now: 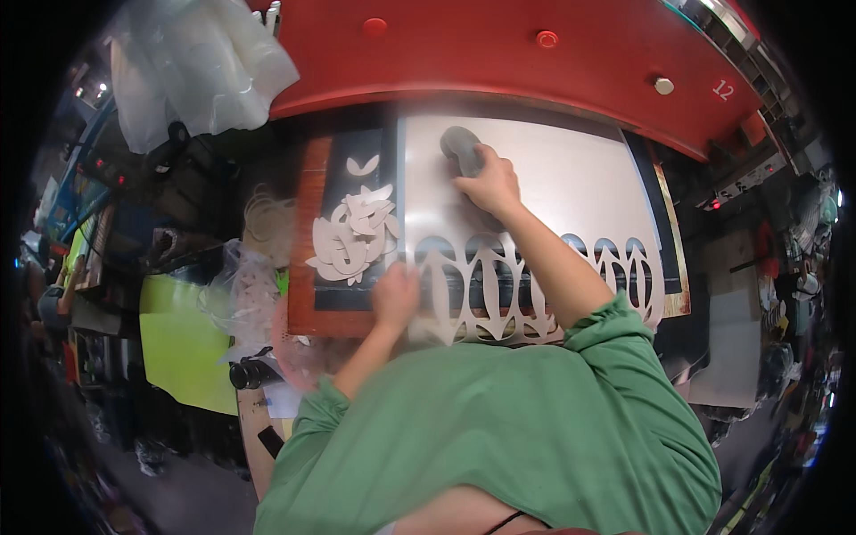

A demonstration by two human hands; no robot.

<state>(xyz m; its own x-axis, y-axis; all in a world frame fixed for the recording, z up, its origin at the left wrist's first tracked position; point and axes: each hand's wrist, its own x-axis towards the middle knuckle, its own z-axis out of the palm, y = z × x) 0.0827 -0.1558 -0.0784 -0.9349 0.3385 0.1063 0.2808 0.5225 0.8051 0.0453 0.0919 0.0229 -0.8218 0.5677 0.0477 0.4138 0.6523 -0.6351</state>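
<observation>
My right hand [490, 183] grips a dark grey curved cutting die [460, 147] over the far left part of a white sheet [571, 178]. The die is a little blurred. Along its near side, the sheet has a row of cut-out openings, leaving a lattice strip [490, 285]. Beside the sheet's near left corner is my left hand [395, 294], its fingers smeared by motion. A loose pile of curved white cut pieces [352, 236] lies just beyond it on the dark board [357, 299]. One small curved piece [363, 167] rests apart, farther back.
Behind the board stands the red machine body [464, 53] with round buttons. Clear plastic sheeting [196, 71] hangs at the far left. Yellow-green sheet material [183, 339] and crumpled clear plastic [245, 294] are on the left. A grey sheet [727, 348] is on the right.
</observation>
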